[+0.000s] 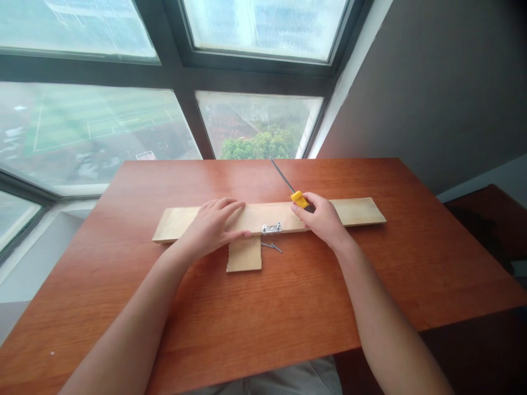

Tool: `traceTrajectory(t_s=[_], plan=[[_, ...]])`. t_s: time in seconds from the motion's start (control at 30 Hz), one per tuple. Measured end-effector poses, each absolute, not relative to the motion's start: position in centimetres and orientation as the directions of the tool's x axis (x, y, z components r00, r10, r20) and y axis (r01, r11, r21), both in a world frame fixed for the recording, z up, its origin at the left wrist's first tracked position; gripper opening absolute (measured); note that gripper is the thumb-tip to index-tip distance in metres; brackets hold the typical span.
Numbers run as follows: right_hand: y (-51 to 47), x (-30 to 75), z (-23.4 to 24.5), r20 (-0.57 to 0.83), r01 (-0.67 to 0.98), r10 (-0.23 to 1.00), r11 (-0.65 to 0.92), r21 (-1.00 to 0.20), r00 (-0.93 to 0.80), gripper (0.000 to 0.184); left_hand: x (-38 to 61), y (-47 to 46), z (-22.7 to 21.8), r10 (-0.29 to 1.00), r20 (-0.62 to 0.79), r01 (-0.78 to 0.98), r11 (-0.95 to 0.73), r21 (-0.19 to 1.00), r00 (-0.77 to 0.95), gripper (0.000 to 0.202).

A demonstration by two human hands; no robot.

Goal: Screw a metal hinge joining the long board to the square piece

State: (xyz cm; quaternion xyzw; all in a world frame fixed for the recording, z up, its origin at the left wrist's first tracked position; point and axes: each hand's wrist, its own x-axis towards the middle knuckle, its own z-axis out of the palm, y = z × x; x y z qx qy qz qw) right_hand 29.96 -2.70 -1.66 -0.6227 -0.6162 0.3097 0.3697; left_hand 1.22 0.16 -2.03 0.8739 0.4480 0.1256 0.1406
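Note:
A long pale wooden board (354, 211) lies across the table. My left hand (214, 222) rests flat on it with the fingers stretched out, left of a small metal bracket (272, 228) at the board's near edge. Two screw heads seem to stand up from the bracket. In my right hand (319, 214) is a screwdriver (300, 199) with a yellow and black handle, its shaft pointing up and away to the left, clear of the bracket. Beside a small wooden piece (244, 255) at the near edge lie a few loose screws (272, 247).
The reddish-brown table (263, 312) stands against large windows (259, 123) with dark frames. A grey wall (436, 82) rises on the right. Beyond the table at the right is a dark brown piece of furniture (489, 219).

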Motion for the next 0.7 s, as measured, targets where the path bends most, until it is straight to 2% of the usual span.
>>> traceTrajectory(t_s=[0.1,0.23,0.3,0.43,0.53,0.6,0.7], plan=[[-2.6,30.0,-1.9,0.078,0.511,0.996,0.043,-0.859,0.047,0.025,1.8,0.0,-2.0,0.841,0.080,0.790,-0.532,0.304,0.536,0.063],[-2.6,30.2,-2.0,0.116,0.470,0.991,0.073,-0.879,0.064,0.046,2.2,-0.1,-2.4,0.838,0.093,0.801,-0.542,0.253,0.538,0.057],[-2.7,30.3,-1.7,0.140,0.451,0.987,0.091,-0.888,0.076,0.049,2.2,-0.1,-2.5,0.835,0.104,0.799,-0.549,0.246,0.541,0.052],[-3.3,30.7,0.0,0.226,0.441,0.965,0.147,-0.886,0.133,0.036,2.2,-0.2,-2.7,0.835,0.124,0.802,-0.550,0.233,0.536,0.048],[-4.3,31.3,2.5,0.364,0.559,0.916,0.214,-0.801,0.171,0.022,2.3,-0.4,-2.7,0.833,0.146,0.800,-0.553,0.234,0.533,0.047],[-5.0,31.6,4.8,0.417,0.612,0.899,0.253,-0.749,0.138,0.023,2.3,-0.4,-2.7,0.832,0.158,0.799,-0.555,0.229,0.532,0.046],[-6.0,31.9,8.5,0.456,0.619,0.884,0.302,-0.725,0.103,0.036,2.4,-0.5,-2.7,0.826,0.165,0.798,-0.564,0.213,0.540,0.046]])
